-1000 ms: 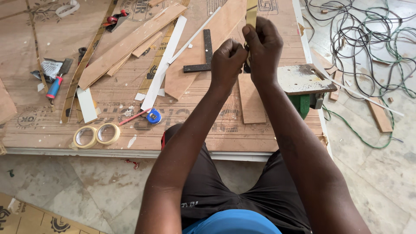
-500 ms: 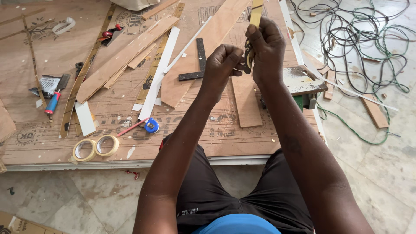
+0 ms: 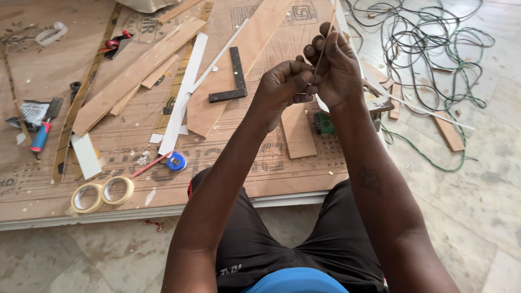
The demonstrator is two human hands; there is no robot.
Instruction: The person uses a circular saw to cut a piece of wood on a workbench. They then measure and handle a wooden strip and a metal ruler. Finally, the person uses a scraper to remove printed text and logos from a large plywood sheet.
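Both my hands are raised together above the plywood sheet (image 3: 135, 179) on the floor. My right hand (image 3: 339, 68) pinches a thin, narrow wooden strip (image 3: 328, 30) that runs up and away from the fingers. My left hand (image 3: 285, 87) is closed just beside it, fingers curled at the strip's lower end; a small thin metal piece shows between the two hands, too small to identify. A short plywood offcut (image 3: 298, 130) lies directly below the hands.
A black metal square (image 3: 234, 76), long wood strips (image 3: 130, 76), white edging strips (image 3: 182, 97), two tape rolls (image 3: 103, 193), a blue tape measure (image 3: 176, 161) and a red pencil lie on the sheet. A green power tool (image 3: 325, 123) sits at right. Tangled cables (image 3: 429, 49) cover the floor.
The view has shifted slightly. My hands have stayed together on the thin strip, and the strip now shows edge-on, narrower than before.
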